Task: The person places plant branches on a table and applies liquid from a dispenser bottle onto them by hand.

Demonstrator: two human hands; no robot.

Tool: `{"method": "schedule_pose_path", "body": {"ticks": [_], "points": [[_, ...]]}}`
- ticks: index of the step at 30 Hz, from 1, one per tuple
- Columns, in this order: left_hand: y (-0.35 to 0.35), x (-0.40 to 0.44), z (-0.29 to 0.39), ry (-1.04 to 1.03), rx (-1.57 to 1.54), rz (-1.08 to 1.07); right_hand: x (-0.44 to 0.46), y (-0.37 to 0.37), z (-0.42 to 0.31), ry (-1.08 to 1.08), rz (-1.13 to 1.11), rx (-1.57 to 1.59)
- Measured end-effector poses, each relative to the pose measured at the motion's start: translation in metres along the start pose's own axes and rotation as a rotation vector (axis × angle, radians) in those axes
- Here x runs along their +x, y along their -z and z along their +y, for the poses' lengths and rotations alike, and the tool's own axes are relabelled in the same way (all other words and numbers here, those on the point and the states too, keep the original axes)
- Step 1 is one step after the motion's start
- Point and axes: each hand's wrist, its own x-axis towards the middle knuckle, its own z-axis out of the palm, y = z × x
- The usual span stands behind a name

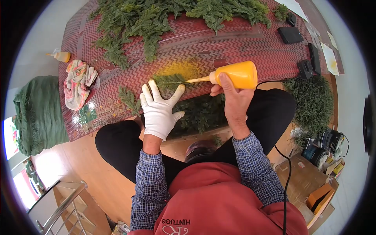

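A small green sprig [170, 80] lies flat on the red patterned table covering [117, 84], close to the near edge. My left hand [159, 111], in a white glove with stained fingertips, has its fingers spread, the tips touching the sprig. Bare and wrapped round a yellow squeeze bottle [244, 74], my right hand [235, 96] holds it tilted nearly level, its long nozzle pointing left at the sprig's right end. Yellow stains [184, 67] mark the covering just beyond the sprig. Another green sprig [129, 98] rests left of my gloved hand.
Green branches [156, 19] are heaped along the far side. At the left are a crumpled cloth [79, 84] and a smaller bottle [62, 56]. Black devices [290, 35] with cables stand at the right. More greenery [201, 113] is below the near edge, between the knees.
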Motion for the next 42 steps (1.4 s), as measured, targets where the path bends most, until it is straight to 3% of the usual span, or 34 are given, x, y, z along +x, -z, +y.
{"method": "schedule_pose_path", "body": {"ticks": [18,23,26,27,31,32,36,40,41,42], "points": [[0.011,-0.007,0.006,0.064,-0.051,0.033,0.001,0.030,-0.032,0.056,0.095,-0.046],[0.029,0.010,0.015,-0.067,-0.063,0.510,0.011,0.045,-0.027,0.066,0.099,0.096],[0.000,0.024,0.010,-0.035,-0.129,0.363,0.010,0.046,-0.025,0.065,0.080,0.144],[-0.001,0.022,0.011,-0.042,-0.032,0.429,0.012,0.048,-0.025,0.070,0.078,0.153],[-0.012,-0.010,0.030,-0.115,-0.162,0.516,0.012,0.054,-0.027,0.066,0.090,0.194],[-0.011,-0.016,0.035,-0.165,-0.240,0.394,0.012,0.053,-0.028,0.063,0.093,0.206],[0.001,-0.031,0.061,-0.218,-0.309,0.465,0.012,0.054,-0.029,0.061,0.082,0.221],[0.035,-0.038,0.002,-0.275,-0.318,0.536,0.013,0.051,-0.032,0.054,0.078,0.229],[0.051,-0.038,-0.021,-0.197,-0.245,0.541,0.012,0.051,-0.032,0.054,0.075,0.230],[0.071,-0.039,-0.040,-0.075,-0.150,0.412,0.011,0.051,-0.031,0.043,0.082,0.232]]}}
